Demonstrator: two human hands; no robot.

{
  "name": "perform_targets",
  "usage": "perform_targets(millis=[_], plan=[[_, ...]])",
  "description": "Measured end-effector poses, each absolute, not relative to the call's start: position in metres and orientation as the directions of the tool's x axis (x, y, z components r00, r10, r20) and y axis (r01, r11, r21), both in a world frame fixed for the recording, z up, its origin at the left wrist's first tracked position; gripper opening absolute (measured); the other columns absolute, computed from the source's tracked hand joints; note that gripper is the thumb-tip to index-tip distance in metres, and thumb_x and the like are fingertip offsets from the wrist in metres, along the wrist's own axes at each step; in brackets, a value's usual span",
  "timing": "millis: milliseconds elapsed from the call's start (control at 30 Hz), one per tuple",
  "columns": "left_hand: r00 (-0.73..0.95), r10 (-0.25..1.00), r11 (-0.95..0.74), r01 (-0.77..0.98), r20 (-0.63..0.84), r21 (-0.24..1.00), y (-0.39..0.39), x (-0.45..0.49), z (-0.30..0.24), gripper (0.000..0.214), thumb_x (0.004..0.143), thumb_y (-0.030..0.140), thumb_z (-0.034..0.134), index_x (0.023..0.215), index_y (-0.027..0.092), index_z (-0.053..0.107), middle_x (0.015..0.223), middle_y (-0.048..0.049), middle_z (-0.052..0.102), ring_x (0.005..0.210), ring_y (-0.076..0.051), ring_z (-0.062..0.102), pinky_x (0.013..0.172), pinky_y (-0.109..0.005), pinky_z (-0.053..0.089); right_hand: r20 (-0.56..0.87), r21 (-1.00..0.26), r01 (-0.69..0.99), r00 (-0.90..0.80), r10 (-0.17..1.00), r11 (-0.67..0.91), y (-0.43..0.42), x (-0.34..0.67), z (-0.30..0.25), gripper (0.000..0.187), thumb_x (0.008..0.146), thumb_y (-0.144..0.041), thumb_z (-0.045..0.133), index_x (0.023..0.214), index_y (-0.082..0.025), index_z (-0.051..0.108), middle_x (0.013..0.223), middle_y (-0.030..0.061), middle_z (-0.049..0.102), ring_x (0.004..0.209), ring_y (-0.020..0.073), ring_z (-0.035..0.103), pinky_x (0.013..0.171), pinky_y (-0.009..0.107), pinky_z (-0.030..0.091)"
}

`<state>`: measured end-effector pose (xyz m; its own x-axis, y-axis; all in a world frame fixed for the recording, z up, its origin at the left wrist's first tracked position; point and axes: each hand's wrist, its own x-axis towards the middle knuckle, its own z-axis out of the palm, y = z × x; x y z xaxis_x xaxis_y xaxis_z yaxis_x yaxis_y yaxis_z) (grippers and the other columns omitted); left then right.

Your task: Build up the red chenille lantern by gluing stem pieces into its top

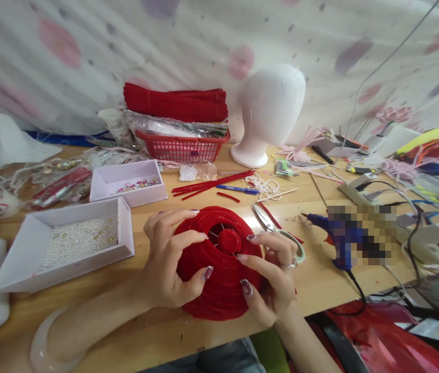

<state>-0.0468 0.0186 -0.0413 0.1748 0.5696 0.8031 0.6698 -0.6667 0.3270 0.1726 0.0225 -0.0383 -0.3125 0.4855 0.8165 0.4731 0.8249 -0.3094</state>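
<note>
On the table in front of me is a round, domed red piece (215, 290) wound from fuzzy chenille strips. Its top has an opening with thin wires across it and a small red coil (229, 242) in the middle. My left hand (174, 259) grips the piece from the left, its index fingertip at the opening's edge and its thumb on the front. My right hand (271, 269) holds the right side, fingertips by the wires and thumb against the front. Scissors (265, 217) with pale handles lie behind my right hand, partly hidden by it.
Two white boxes, one of pearls (128, 233) and one of gems (126, 173), stand left. Behind are a red basket (184, 147) of chenille stems and a white foam head (273, 103). A blue glue gun (343, 238), cables and a power strip (353, 194) lie right.
</note>
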Motion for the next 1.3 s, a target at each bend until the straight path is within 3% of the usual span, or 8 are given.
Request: perform_targets(millis=[167, 533, 767, 1300], plan=[[0.174, 0.613, -0.629, 0.697, 0.771, 0.343, 0.0179, -0.0467, -0.0426, 0.042, 0.082, 0.041, 0.055, 0.12, 0.023, 0.05, 0.13, -0.0146, 0.055, 0.117, -0.035, 0.053, 0.102, -0.055, 0.034, 0.821, -0.296, 0.476, -0.316, 0.475, 0.828, 0.0227, 0.1734, -0.0383, 0.039, 0.074, -0.02, 0.055, 0.112, -0.026, 0.062, 0.12, 0.0079, 0.053, 0.103, 0.0288, 0.049, 0.088, 0.052, 0.039], [0.197, 0.568, -0.637, 0.721, 0.799, 0.275, 0.0205, -0.0509, -0.0436, 0.041, 0.084, 0.046, 0.056, 0.119, 0.025, 0.053, 0.134, -0.0142, 0.053, 0.117, -0.036, 0.052, 0.104, -0.058, 0.032, 0.824, -0.3, 0.476, -0.308, 0.477, 0.827, 0.0238, 0.173, -0.0386, 0.034, 0.077, -0.021, 0.054, 0.11, -0.025, 0.062, 0.12, 0.0071, 0.052, 0.103, 0.0285, 0.048, 0.088, 0.052, 0.04], [0.229, 0.533, -0.674, 0.697, 0.815, 0.245, 0.02, -0.0513, -0.0474, 0.027, 0.088, 0.036, 0.051, 0.113, 0.027, 0.057, 0.129, -0.0108, 0.055, 0.115, -0.032, 0.052, 0.104, -0.057, 0.032, 0.827, -0.28, 0.472, -0.323, 0.46, 0.836, 0.0243, 0.1738, -0.0377, 0.034, 0.076, -0.02, 0.055, 0.109, -0.023, 0.061, 0.12, 0.0079, 0.053, 0.102, 0.0279, 0.049, 0.087, 0.051, 0.039], [0.241, 0.446, -0.717, 0.672, 0.862, 0.183, 0.0212, -0.0511, -0.048, 0.02, 0.09, 0.028, 0.05, 0.107, 0.027, 0.061, 0.125, -0.0099, 0.057, 0.111, -0.031, 0.055, 0.102, -0.058, 0.032, 0.838, -0.267, 0.469, -0.318, 0.443, 0.842, 0.0237, 0.1728, -0.0378, 0.034, 0.076, -0.015, 0.055, 0.107, -0.023, 0.062, 0.119, 0.0086, 0.054, 0.102, 0.0273, 0.049, 0.087, 0.05, 0.04]])
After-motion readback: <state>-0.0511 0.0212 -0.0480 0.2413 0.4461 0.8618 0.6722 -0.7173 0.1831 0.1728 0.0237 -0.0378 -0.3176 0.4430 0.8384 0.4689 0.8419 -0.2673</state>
